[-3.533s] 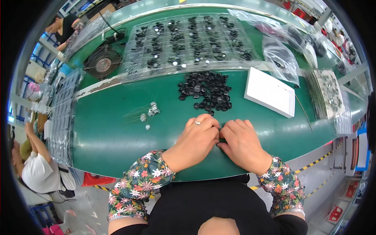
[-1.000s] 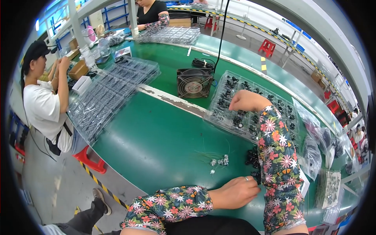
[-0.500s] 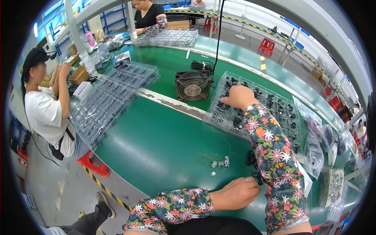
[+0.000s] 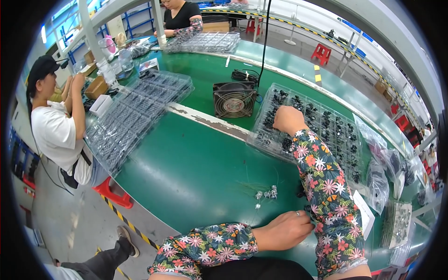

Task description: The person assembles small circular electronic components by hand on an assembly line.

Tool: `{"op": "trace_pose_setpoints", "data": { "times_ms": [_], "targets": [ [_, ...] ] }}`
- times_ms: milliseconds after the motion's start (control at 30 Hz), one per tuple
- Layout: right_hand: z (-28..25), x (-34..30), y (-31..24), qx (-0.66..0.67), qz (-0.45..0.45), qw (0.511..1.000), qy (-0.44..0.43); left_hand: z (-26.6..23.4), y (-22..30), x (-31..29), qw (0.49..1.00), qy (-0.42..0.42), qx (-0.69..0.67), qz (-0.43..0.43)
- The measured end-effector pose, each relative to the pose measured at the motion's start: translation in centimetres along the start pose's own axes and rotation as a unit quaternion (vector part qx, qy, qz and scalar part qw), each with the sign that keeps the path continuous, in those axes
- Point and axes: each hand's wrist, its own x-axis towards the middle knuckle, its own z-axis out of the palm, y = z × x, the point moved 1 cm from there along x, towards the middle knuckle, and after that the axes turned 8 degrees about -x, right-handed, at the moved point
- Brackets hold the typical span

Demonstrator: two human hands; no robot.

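Observation:
A clear plastic compartment tray (image 4: 264, 148) lies ahead of me to the right, its cells filled with small black parts (image 4: 311, 113). Over the tray's left half, my right hand (image 4: 289, 120) reaches down with its fingers bent together; the fingertips and anything between them are hidden. My left hand (image 4: 285, 230) rests low on the green bench (image 4: 200, 172), fingers curled closed toward a few loose black parts (image 4: 307, 208) beside my right sleeve. What it holds, if anything, cannot be made out. Small shiny clear pieces with thin strands (image 4: 267, 193) lie just beyond it.
A square black fan (image 4: 234, 100) stands left of the tray, its cable behind it. Stacked clear trays (image 4: 135, 114) cover the bench's left side. Plastic bags (image 4: 376, 179) and a white paper (image 4: 363, 212) lie at the right. Two people (image 4: 55, 114) work across and to the left.
My right hand has come slightly nearer over the tray, and its fingers now point down into the cells. The left hand keeps its place. The whole view has shifted a little.

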Motion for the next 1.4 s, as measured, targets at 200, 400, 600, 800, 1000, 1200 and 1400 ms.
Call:
{"op": "trace_pose_setpoints", "data": {
  "times_ms": [200, 400, 600, 800, 1000, 1200, 1400],
  "targets": [
    [0.2, -1.0, -0.2, 0.025, -0.039, 0.997, 0.064, 0.3, -0.3, -0.5, 1.000, 0.007, -0.006, -0.003],
    [0.4, -1.7, 1.2, 0.010, -0.074, 0.992, 0.105, -0.2, -0.2, 0.0, 1.000, 0.001, -0.021, -0.002],
    [-3.1, -5.2, 3.1, 0.018, -0.064, 0.981, 0.181, -0.3, 0.6, 0.5, 0.998, -0.032, -0.048, 0.019],
    [-4.3, -13.3, 4.4, 0.131, -0.144, 0.950, 0.245, -3.7, -0.7, 1.7, 0.990, 0.062, 0.129, -0.008],
    [-0.2, -22.0, 1.3, 0.200, -0.149, 0.955, 0.163, -9.5, -3.3, 1.1, 0.961, 0.053, 0.193, -0.190],
    [2.7, -23.5, -1.6, 0.186, -0.107, 0.949, 0.231, -9.4, -4.3, 1.0, 0.944, -0.014, 0.100, -0.313],
    [3.4, -23.5, -2.7, 0.222, -0.089, 0.935, 0.263, -9.5, -4.3, 0.4, 0.946, -0.009, 0.111, -0.305]
  ]
}}
